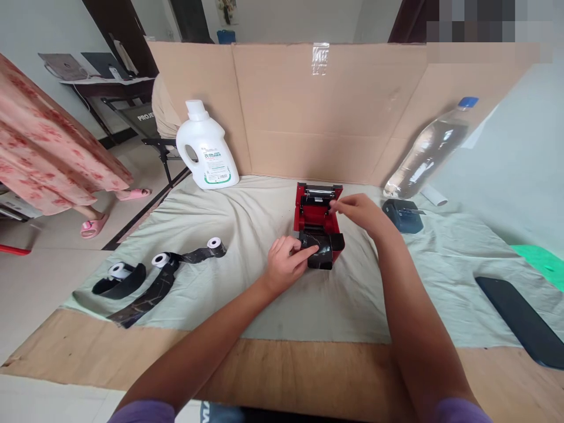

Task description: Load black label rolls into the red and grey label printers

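A small red and black thermal printer (pixel 314 212) stands with its lid raised near the middle of the cloth. Over its front lies a glossy black paper strip (pixel 320 251). My left hand (pixel 285 263) is at the printer's front left corner, index finger stretched across the strip and the other fingers curled against the edge. At the right side of the open compartment is my right hand (pixel 356 210), its fingertips pinched together by the inner wall. Whatever may be between those fingertips is too small to make out.
Paper rolls (pixel 161 260) with black strips lie at left. A white detergent bottle (pixel 209 150) and a clear bottle (pixel 429 153) stand by the cardboard screen (pixel 308 111). To the right are a dark box-shaped device (pixel 402 216) and a phone (pixel 520 317). A person in a pink skirt (pixel 48 147) stands left.
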Tool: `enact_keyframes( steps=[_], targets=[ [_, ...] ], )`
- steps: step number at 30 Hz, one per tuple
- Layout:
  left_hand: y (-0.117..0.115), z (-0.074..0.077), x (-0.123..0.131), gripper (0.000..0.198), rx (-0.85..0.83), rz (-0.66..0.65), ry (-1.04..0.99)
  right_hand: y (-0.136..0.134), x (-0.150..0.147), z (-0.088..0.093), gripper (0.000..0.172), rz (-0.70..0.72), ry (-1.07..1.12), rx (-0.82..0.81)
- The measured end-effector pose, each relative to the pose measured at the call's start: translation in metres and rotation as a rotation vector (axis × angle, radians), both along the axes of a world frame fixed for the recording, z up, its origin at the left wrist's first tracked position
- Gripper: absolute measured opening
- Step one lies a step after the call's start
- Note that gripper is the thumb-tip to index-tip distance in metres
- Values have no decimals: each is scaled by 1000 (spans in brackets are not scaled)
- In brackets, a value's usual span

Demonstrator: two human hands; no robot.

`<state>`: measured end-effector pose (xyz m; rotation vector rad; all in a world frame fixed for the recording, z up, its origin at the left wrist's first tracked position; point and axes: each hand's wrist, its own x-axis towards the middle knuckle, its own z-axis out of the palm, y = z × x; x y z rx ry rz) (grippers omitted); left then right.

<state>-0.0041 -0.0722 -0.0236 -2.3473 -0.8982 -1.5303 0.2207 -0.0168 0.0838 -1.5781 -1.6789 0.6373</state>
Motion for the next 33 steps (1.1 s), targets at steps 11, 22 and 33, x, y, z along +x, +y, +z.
enact_keyframes(
  steps=[11, 22, 33],
  targets=[
    [-2, -5, -6, 35, 40, 23, 102, 3, -16, -38, 22, -183, 414, 188],
    [1, -2, -8, 34, 26, -39, 40, -29, -19, -85, 59, -24, 671, 93],
    [13, 6, -18, 58, -362, -22, -2, -33, -23, -86, 60, -17, 802, 89]
  ],
)
